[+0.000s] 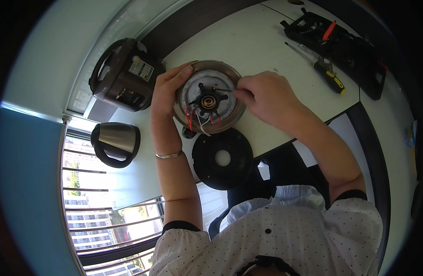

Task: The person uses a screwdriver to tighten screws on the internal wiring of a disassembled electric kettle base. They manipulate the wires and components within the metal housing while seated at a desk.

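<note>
Steel vessel (pixel 196 92) | left fingers (pixel 178 76) clasp it | right fingers (pixel 244 90) pinch rod (pixel 224 89) | disc (pixel 205 158), cooker (pixel 124 76) nearby

The pale table (pixel 248 39) carries a brown cooker (pixel 122 78), steel kettle (pixel 117 138), screwdriver (pixel 330 79) and black tool case (pixel 358 57).

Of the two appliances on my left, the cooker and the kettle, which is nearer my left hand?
The dark cooker, right beside your left hand; the silver kettle is farther off, closer to the window.
</note>
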Demonstrator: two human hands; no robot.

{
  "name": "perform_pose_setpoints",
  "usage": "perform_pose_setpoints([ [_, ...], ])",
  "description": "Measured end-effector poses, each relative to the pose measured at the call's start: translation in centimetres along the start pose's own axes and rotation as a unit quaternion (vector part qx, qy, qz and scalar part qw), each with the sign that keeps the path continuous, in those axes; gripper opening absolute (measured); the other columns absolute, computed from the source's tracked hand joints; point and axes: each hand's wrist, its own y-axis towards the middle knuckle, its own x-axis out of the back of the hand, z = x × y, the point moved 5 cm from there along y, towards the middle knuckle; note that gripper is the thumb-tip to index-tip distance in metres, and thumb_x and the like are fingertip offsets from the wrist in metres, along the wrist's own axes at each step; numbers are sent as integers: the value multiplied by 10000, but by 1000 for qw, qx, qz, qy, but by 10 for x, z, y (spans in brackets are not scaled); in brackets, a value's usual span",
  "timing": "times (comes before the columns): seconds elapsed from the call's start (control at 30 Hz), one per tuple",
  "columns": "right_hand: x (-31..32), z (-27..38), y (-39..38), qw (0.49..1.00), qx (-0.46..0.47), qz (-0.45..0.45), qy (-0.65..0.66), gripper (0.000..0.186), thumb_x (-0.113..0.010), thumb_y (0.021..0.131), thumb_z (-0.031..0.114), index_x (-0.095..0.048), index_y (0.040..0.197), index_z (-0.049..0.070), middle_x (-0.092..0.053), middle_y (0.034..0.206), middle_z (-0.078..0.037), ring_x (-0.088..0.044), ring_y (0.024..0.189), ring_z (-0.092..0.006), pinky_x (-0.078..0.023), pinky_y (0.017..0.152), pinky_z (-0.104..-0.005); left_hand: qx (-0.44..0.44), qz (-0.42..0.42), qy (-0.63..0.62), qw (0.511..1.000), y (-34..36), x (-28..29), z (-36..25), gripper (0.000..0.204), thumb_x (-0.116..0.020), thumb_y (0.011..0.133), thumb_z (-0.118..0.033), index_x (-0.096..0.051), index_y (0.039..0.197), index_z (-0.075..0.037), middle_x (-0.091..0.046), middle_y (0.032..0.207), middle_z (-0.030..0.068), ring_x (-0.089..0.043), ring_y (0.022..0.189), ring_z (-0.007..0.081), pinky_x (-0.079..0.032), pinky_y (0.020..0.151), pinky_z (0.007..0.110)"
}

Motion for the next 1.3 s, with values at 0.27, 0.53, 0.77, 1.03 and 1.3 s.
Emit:
perform_pose_setpoints([
  [0.27,-19,2,-30,992,46,-99,-69,192,-592,856,193,-592,720,58,-593,644,-94,-611,588,-291,-473,494,-385,-4,-6,-1,1000,1,-3,0,355,-609,892,-191,-615,1100,96,-676,937,144,-653,821,173,-519,756,266],
  [0.53,-19,-3,-29,982,47,-180,17,198,-615,842,181,-573,694,57,-576,620,-95,-592,549,-284,-463,473,-369,10,1,-26,1000,1,-3,3,345,-610,892,-179,-613,1101,96,-678,933,148,-660,815,179,-529,751,272],
  [0.77,-19,-5,-26,983,40,-178,36,200,-614,838,183,-585,684,59,-580,617,-94,-595,556,-283,-471,493,-381,5,-5,-20,1000,0,-4,0,340,-604,897,-177,-614,1103,94,-677,932,147,-657,816,177,-528,743,271],
  [1.03,-23,3,-24,984,52,-166,-28,164,-643,822,123,-586,708,20,-596,656,-123,-589,573,-299,-453,507,-363,3,-3,-5,1000,1,-2,-1,322,-596,903,-179,-628,1074,92,-676,911,132,-649,791,161,-524,721,268],
  [1.3,-36,-26,-11,929,-185,-9,320,179,-601,851,145,-656,773,-6,-630,701,-164,-602,593,-274,-473,563,-326,-4,-2,-7,1000,1,-4,-2,325,-597,904,-187,-630,1067,92,-675,896,125,-647,774,155,-518,707,257],
])
